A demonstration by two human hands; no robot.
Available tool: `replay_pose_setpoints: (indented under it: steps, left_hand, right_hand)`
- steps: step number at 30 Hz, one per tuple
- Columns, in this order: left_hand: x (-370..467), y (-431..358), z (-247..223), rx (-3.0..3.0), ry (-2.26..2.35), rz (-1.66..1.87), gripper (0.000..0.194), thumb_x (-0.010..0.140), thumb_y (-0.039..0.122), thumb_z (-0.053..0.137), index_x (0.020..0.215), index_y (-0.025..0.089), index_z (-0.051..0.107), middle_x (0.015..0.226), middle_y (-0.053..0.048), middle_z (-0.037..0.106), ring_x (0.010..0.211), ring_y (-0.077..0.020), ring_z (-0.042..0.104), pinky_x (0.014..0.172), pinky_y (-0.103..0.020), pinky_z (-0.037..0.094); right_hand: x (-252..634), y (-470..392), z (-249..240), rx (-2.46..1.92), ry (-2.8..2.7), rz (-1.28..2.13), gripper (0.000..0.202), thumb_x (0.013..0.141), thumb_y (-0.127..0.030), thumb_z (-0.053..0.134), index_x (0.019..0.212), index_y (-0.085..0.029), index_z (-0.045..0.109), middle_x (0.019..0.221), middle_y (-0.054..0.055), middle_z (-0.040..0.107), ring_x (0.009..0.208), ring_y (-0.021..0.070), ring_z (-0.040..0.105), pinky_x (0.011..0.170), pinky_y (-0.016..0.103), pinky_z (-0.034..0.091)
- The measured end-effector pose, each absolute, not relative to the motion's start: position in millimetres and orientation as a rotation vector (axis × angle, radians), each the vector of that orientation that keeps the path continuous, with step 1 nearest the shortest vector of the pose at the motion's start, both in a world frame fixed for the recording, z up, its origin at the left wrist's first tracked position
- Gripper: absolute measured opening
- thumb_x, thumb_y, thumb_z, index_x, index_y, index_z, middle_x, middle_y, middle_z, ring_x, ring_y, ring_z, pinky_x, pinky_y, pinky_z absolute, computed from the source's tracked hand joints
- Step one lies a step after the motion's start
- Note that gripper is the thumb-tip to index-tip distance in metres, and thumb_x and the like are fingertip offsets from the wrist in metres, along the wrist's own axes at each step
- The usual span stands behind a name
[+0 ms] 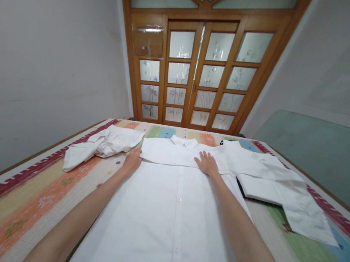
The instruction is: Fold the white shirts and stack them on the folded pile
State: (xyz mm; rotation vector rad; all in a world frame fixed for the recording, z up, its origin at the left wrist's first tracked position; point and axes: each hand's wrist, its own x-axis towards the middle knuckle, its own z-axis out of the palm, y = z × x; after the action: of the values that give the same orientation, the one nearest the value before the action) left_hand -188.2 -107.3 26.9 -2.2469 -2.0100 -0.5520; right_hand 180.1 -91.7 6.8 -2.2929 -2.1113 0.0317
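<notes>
A white button-up shirt lies front up in front of me, its collar at the far end and its button strip down the middle. Across the chest runs a flat white band of cloth that looks like a sleeve. My left hand is closed at the band's left end, its fingertips partly hidden. My right hand rests palm down with fingers spread on the band's right part, holding nothing.
Crumpled white cloth lies to the left. More white cloth spreads to the right, with a dark-edged folded piece beneath. All rest on a colourful patterned cover. Walls flank both sides; wooden glazed doors stand beyond.
</notes>
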Motion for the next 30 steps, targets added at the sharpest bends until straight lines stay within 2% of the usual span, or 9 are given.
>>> replay_pose_setpoints:
  steps: [6, 11, 14, 20, 24, 30]
  left_hand:
    - [-179.9, -112.7, 33.9, -2.116, -2.068, -0.373, 0.036, 0.079, 0.006, 0.038, 0.11, 0.011, 0.056, 0.1, -0.017, 0.065, 0.094, -0.0281, 0.062, 0.081, -0.034, 0.047]
    - [-180.8, -117.0, 35.1, -2.085, -2.029, -0.315, 0.036, 0.082, 0.003, 0.034, 0.108, 0.012, 0.057, 0.097, -0.016, 0.065, 0.097, -0.0262, 0.061, 0.079, -0.031, 0.046]
    - [-184.9, -117.9, 33.6, -2.111, -1.96, -0.283, 0.036, 0.085, 0.004, 0.032, 0.106, 0.013, 0.06, 0.097, -0.015, 0.065, 0.098, -0.0255, 0.06, 0.081, -0.031, 0.047]
    - [-191.7, -120.9, 31.3, -2.207, -1.755, -0.237, 0.035, 0.086, 0.006, 0.033, 0.096, 0.01, 0.067, 0.096, -0.019, 0.064, 0.101, -0.03, 0.056, 0.084, -0.038, 0.046]
    - [-194.9, -125.0, 32.0, -2.272, -1.672, -0.225, 0.036, 0.082, 0.007, 0.039, 0.102, 0.009, 0.068, 0.098, -0.019, 0.064, 0.102, -0.0288, 0.055, 0.091, -0.038, 0.042]
    - [-201.5, -120.6, 56.6, -2.191, -1.978, -0.428, 0.032, 0.082, 0.016, 0.044, 0.094, 0.012, 0.073, 0.109, -0.018, 0.064, 0.107, -0.0283, 0.054, 0.096, -0.038, 0.038]
  right_hand:
    - [179.5, -92.9, 8.2, -2.285, -2.109, 0.038, 0.066, 0.097, -0.052, 0.019, 0.15, -0.013, 0.021, 0.156, 0.01, 0.015, 0.143, 0.0287, 0.013, 0.114, 0.041, 0.012]
    - [178.3, -94.2, 11.0, -2.292, -2.111, 0.054, 0.066, 0.097, -0.052, 0.019, 0.15, -0.013, 0.021, 0.157, 0.01, 0.014, 0.143, 0.0281, 0.014, 0.114, 0.04, 0.012]
    - [178.3, -94.1, 10.9, -2.302, -2.111, 0.056, 0.066, 0.097, -0.051, 0.019, 0.15, -0.013, 0.02, 0.157, 0.01, 0.014, 0.143, 0.0279, 0.013, 0.114, 0.04, 0.012]
    - [178.4, -93.1, 9.9, -2.308, -2.102, 0.053, 0.067, 0.096, -0.053, 0.017, 0.15, -0.013, 0.02, 0.157, 0.009, 0.013, 0.143, 0.0281, 0.013, 0.114, 0.04, 0.012]
    - [178.0, -92.7, 10.5, -2.324, -2.112, 0.053, 0.068, 0.096, -0.053, 0.016, 0.151, -0.013, 0.018, 0.157, 0.01, 0.012, 0.143, 0.0282, 0.012, 0.114, 0.04, 0.012]
    - [177.0, -92.6, 11.7, -2.329, -2.108, 0.067, 0.068, 0.095, -0.053, 0.014, 0.151, -0.014, 0.018, 0.157, 0.009, 0.012, 0.143, 0.0276, 0.011, 0.114, 0.04, 0.011]
